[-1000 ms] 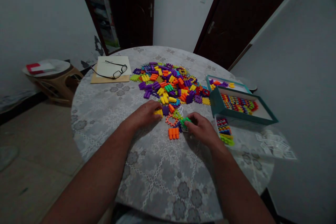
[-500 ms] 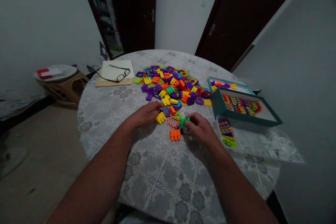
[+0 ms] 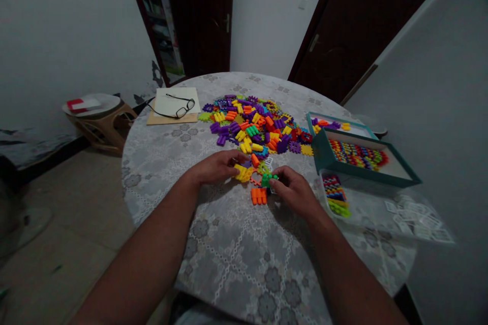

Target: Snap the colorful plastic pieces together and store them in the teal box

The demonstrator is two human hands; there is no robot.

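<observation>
Head view: left hand (image 3: 218, 167) holds yellow ribbed plastic block (image 3: 243, 174) between thumb and fingers; right hand (image 3: 295, 190) pinches green ribbed plastic block (image 3: 268, 180) at fingertips — both probably light, stiff; grip sides.

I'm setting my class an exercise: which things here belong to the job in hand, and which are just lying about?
Likely belonging:
green piece, in the right hand
yellow piece, at the left hand
orange piece, nearest the person
heap of colourful pieces
teal box, holding similar pieces

Apparently just lying about:
eyeglasses, on paper
red-and-white item, on the stool
</observation>
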